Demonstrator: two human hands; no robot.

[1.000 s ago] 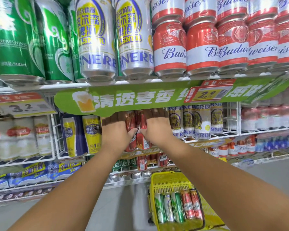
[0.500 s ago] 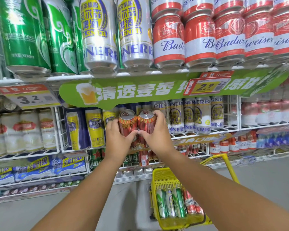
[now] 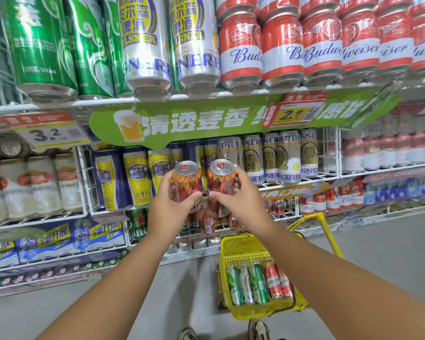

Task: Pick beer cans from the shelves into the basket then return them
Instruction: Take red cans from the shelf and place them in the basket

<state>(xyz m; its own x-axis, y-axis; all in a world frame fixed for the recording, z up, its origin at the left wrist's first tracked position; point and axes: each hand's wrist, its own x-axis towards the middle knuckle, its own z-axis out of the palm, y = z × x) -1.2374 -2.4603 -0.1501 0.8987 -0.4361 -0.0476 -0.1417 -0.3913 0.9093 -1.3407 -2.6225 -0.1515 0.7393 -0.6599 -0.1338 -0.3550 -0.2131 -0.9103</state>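
- Holding two red-orange cans side by side in front of the shelves, tops tilted toward me: my left hand (image 3: 172, 212) is wrapped around the left can (image 3: 187, 183), my right hand (image 3: 241, 200) around the right can (image 3: 221, 182)
- Between the two cans only a thin gap shows, and I cannot tell whether they touch
- Behind them stands a shelf row of blue-and-yellow cans (image 3: 138, 177) and silver pilsner cans (image 3: 270, 155), under a green banner (image 3: 206, 121)
- Down on the floor to my right sits the yellow basket (image 3: 243, 246), with green, silver and red cans (image 3: 258, 283) lying side by side in it
- My shoes (image 3: 259, 328) show at the bottom edge, just before the basket
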